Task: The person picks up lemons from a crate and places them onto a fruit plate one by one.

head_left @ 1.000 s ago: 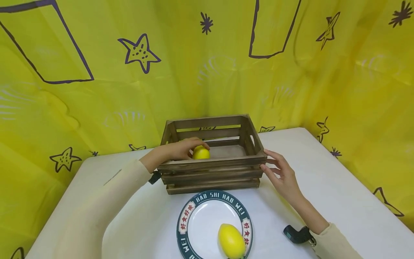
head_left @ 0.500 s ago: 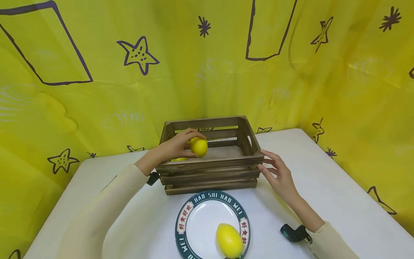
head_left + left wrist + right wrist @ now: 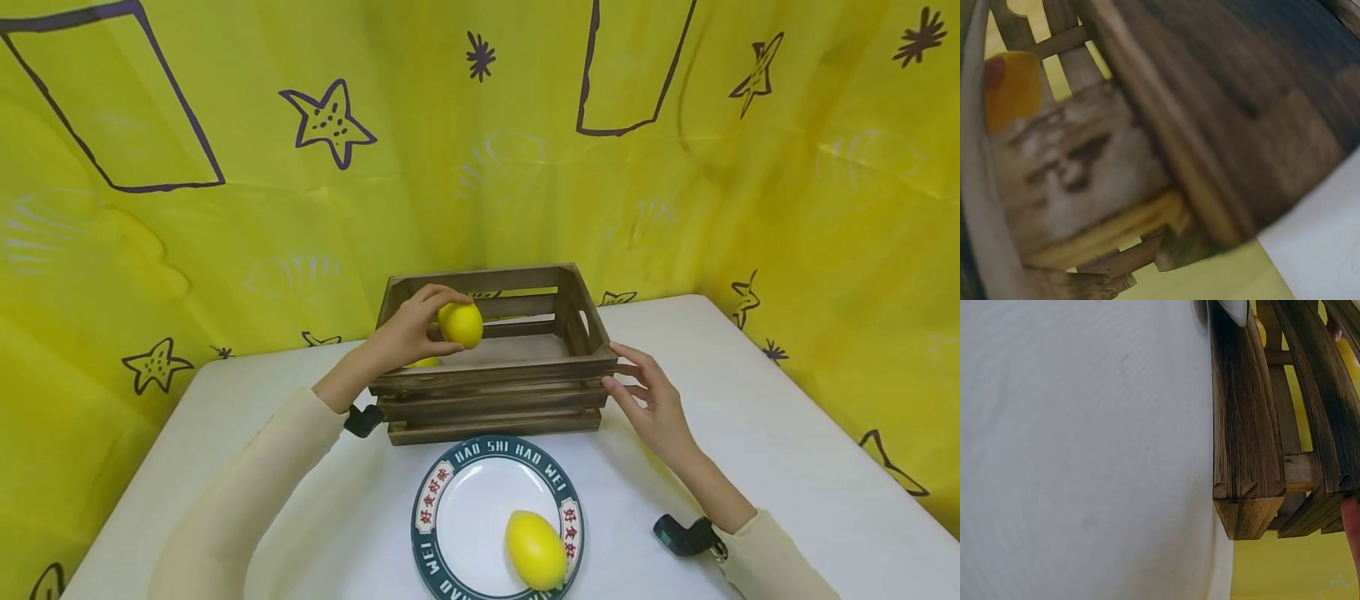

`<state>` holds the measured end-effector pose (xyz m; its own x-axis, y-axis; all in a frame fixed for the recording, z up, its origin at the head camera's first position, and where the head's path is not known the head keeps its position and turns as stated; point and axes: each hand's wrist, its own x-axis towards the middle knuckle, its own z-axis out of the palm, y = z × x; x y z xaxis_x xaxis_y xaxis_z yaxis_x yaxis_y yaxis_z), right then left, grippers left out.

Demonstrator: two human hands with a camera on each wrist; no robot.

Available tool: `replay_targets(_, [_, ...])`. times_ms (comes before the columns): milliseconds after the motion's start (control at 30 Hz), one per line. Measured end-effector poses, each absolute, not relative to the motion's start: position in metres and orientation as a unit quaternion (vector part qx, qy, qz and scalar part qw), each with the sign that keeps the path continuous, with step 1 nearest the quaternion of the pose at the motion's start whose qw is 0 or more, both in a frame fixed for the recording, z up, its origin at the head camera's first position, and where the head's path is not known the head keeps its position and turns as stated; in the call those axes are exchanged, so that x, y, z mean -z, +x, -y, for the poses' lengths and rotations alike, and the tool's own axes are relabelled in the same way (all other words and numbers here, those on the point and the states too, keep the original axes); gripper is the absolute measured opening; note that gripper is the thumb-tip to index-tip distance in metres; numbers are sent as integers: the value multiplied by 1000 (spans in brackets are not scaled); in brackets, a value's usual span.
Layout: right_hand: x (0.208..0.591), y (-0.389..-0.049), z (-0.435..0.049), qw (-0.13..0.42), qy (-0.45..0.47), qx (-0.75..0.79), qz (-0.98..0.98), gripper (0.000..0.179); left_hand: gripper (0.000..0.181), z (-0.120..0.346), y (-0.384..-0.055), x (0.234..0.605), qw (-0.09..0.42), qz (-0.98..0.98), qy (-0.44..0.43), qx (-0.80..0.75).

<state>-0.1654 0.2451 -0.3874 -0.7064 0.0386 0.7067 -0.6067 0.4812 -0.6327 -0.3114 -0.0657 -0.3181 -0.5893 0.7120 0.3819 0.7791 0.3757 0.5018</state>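
In the head view, my left hand (image 3: 411, 332) pinches a yellow lemon (image 3: 461, 325) between thumb and fingers, above the brown slatted wooden crate (image 3: 495, 379). Part of another lemon (image 3: 425, 362) shows inside the crate, under that hand. My right hand (image 3: 654, 412) holds the crate's front right corner, thumb at the front slats and fingers at the side. A fingertip (image 3: 1351, 528) touches a slat end in the right wrist view. The left wrist view is blurred; the held lemon (image 3: 1016, 90) appears there beyond the crate's rim. A further lemon (image 3: 536, 550) lies on a plate (image 3: 425, 533).
The white plate with a dark green lettered rim sits right before the crate on the white table (image 3: 322, 517). Behind the table hangs a yellow curtain (image 3: 420, 167) with drawn stars. A dark wrist camera (image 3: 686, 536) is strapped on the right wrist.
My left hand has lifted the lemon from low in the crate to about the rim's height or above, uncovering part of another lemon. The right hand stays at the corner.
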Motion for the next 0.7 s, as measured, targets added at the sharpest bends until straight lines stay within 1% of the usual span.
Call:
replay_targets(300, [391, -165, -243, 341, 185, -479, 788, 54, 61, 70, -303, 319, 107, 826, -408, 374])
replay_targets(500, [408, -178, -254, 336, 165, -471, 799, 59, 63, 70, -296, 317, 133, 810, -387, 420])
replay_targets(600, [414, -182, -258, 332, 158, -465, 805, 61, 64, 70, -290, 316, 135, 799, -369, 456])
replay_targets(700, [417, -182, -259, 333, 159, -466, 804, 60, 64, 70, -282, 317, 116, 788, -343, 498])
